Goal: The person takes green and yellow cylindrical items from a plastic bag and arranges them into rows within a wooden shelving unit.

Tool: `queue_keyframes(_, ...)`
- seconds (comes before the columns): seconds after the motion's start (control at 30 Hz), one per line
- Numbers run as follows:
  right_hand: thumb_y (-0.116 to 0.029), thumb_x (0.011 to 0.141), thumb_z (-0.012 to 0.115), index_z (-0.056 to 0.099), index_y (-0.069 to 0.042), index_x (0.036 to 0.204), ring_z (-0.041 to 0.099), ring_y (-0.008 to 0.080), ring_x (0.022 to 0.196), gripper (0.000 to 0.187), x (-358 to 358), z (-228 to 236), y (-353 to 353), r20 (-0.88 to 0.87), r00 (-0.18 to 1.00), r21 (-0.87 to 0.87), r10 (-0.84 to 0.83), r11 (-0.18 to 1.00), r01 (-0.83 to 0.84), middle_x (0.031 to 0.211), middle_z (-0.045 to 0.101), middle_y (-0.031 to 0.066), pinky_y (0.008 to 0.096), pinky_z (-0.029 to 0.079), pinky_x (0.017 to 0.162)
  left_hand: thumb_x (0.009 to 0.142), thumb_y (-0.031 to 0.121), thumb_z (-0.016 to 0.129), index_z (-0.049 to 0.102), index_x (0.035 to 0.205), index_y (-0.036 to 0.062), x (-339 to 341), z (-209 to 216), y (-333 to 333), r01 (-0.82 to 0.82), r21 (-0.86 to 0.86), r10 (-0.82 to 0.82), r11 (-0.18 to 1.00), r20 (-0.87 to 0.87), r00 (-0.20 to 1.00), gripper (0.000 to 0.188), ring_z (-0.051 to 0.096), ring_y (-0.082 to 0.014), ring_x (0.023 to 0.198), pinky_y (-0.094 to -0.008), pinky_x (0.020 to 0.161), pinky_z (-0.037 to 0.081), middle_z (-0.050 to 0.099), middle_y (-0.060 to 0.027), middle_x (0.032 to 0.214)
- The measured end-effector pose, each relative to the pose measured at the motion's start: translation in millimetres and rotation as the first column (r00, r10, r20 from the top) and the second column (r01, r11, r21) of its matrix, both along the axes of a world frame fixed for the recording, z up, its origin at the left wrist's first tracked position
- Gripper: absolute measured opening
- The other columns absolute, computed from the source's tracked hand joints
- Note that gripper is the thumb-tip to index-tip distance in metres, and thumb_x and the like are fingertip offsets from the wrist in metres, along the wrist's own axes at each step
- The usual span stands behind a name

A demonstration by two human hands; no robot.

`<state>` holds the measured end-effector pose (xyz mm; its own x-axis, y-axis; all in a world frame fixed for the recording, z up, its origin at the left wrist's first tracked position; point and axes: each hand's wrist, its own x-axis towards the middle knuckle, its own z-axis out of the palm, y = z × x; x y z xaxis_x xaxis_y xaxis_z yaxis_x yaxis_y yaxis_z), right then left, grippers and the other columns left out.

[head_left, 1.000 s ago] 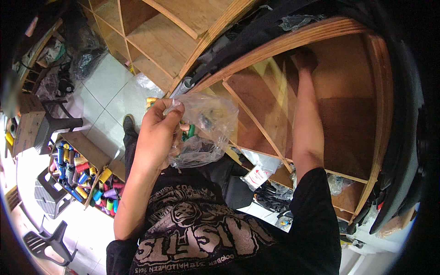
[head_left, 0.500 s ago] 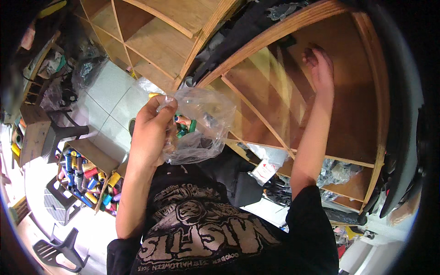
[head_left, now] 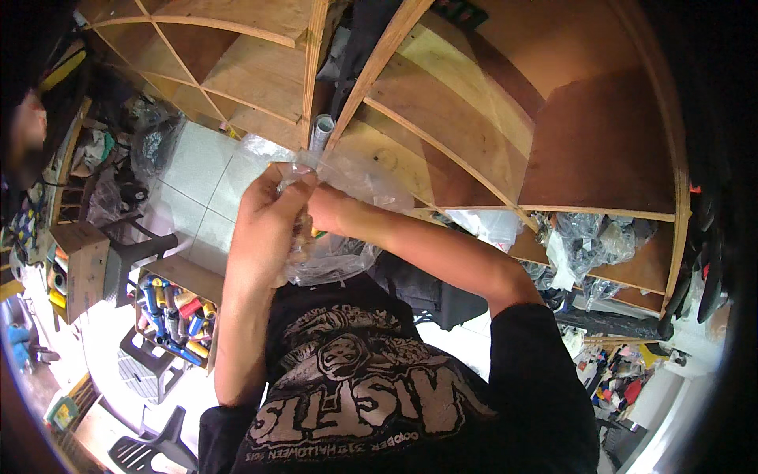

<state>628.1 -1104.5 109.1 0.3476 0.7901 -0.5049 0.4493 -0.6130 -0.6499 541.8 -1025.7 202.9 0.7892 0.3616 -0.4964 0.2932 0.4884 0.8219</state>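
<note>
My left hand (head_left: 268,213) is closed, pinching the gathered rim of a clear plastic bag (head_left: 343,265) in front of my chest. The bag hangs open to the right of that hand. My right hand (head_left: 327,212) reaches across into the bag's mouth, right beside the left thumb. Its fingers are hidden behind the left hand and the plastic, so what they touch does not show. A small glimpse of green and other colours shows through the bag just below the right wrist.
Tall wooden shelving (head_left: 600,150) stands ahead and to the right, with crumpled plastic bags (head_left: 588,245) in its lower compartments. At left, a cardboard box (head_left: 197,276) of colourful thread spools (head_left: 170,316) sits by a dark plastic stool (head_left: 146,371). A grey tube (head_left: 321,132) stands between shelf units.
My right hand has come down from the upper right shelf compartment to the bag. The left hand still holds the bag in nearly the same place. The view has shifted somewhat.
</note>
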Motion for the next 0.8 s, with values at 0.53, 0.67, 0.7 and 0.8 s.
queue_keyframes(0.53,-0.015,0.081,0.052,0.054,-0.004,0.104,0.059,0.0236,0.083,0.025,0.7,-5.0,-23.1,-0.284,0.953,0.223,-0.106,0.959,0.173,0.094,0.062,0.0127,0.0377,0.046,0.072,0.086,0.018,0.054,0.052,0.093,-0.0007,6.0,9.5,-3.3,0.087,-0.063,-0.084,0.994,0.06,0.995,0.02,0.038,-0.0059,0.043,-0.0217,0.039,0.028,0.046,0.0011,0.056)
queue_keyframes(0.67,-0.013,0.079,0.06,0.057,-0.002,0.096,0.061,0.0203,0.082,0.02,12.7,60.5,-54.9,0.113,0.984,0.206,0.138,0.966,-0.159,0.095,0.062,0.0121,0.0346,0.048,0.07,0.086,0.017,0.055,0.052,0.093,-0.0001,10.0,10.5,-5.9,0.076,-0.107,-0.068,0.991,0.076,0.995,0.019,0.036,-0.0052,0.041,-0.0211,0.039,0.026,0.044,0.0025,0.054)
queue_keyframes(0.7,-0.013,0.078,0.061,0.057,-0.002,0.092,0.062,0.0184,0.082,0.018,16.8,75.0,-65.8,0.095,0.984,0.239,0.152,0.956,-0.171,0.095,0.062,0.0114,0.0326,0.049,0.069,0.085,0.017,0.055,0.052,0.091,0.0013,11.9,10.4,-7.5,0.071,-0.094,-0.064,0.993,0.082,0.995,0.017,0.036,-0.0053,0.04,-0.0208,0.037,0.026,0.042,0.0026,0.054)
queue_keyframes(0.8,-0.01,0.072,0.069,0.059,-0.005,0.102,0.061,0.0186,0.078,0.031,32.9,124.8,-94.3,-0.18,0.984,0.382,-0.006,0.921,0.076,0.092,0.063,0.0088,0.032,0.048,0.07,0.085,0.014,0.054,0.052,0.089,0.0038,15.6,10.5,-9.5,0.047,-0.09,-0.037,0.995,0.101,0.994,0.011,0.034,-0.005,0.037,-0.0205,0.034,0.023,0.039,0.0032,0.053)
